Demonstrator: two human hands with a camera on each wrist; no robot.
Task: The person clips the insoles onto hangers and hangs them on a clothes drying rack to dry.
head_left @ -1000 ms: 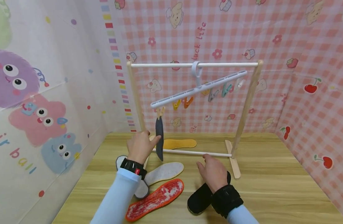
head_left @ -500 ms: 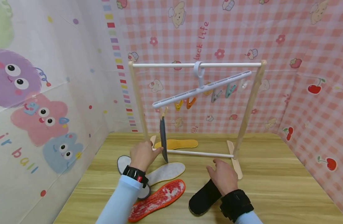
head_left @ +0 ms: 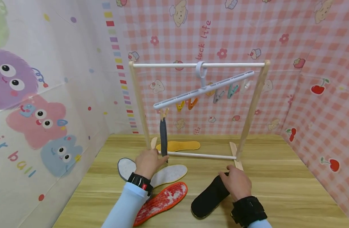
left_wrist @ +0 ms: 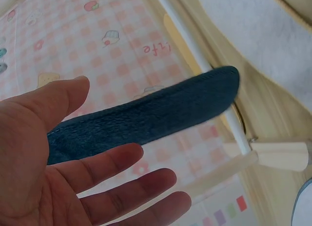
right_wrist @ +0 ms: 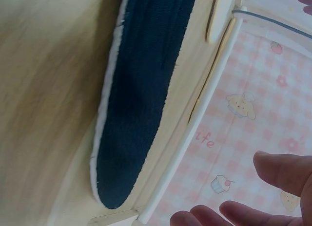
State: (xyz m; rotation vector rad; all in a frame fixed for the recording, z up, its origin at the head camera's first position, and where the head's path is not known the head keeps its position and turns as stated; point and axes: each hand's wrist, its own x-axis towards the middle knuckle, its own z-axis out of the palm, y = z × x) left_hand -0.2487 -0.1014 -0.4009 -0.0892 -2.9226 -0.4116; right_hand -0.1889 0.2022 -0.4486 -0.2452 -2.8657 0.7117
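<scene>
A dark blue-grey insole (head_left: pixel 163 134) hangs from a beige clothespin (head_left: pixel 164 113) at the low left end of the tilted white hanger (head_left: pixel 185 95). Beside its lower end is my left hand (head_left: pixel 147 163). The left wrist view shows that hand's fingers spread and the fuzzy insole (left_wrist: pixel 161 111) passing behind thumb and forefinger. My right hand (head_left: pixel 237 183) hovers by the far end of a black insole (head_left: pixel 208 199) on the table. In the right wrist view, thumb and fingers (right_wrist: pixel 278 172) are apart, holding nothing, with the black insole (right_wrist: pixel 141 99) beyond them.
A wooden rack with a white top bar (head_left: pixel 165 65) bears the hanger. Several more clothespins, including an orange one (head_left: pixel 192 103), hang along it. A yellow insole (head_left: pixel 183 146) lies behind the rack's lower bar; red (head_left: pixel 165 200) and pale grey (head_left: pixel 171 174) insoles lie in front.
My left hand has slid down beside the hanging insole, which has swayed and turned slightly. My right hand has moved right and a little nearer to me, uncovering more of the black insole.
</scene>
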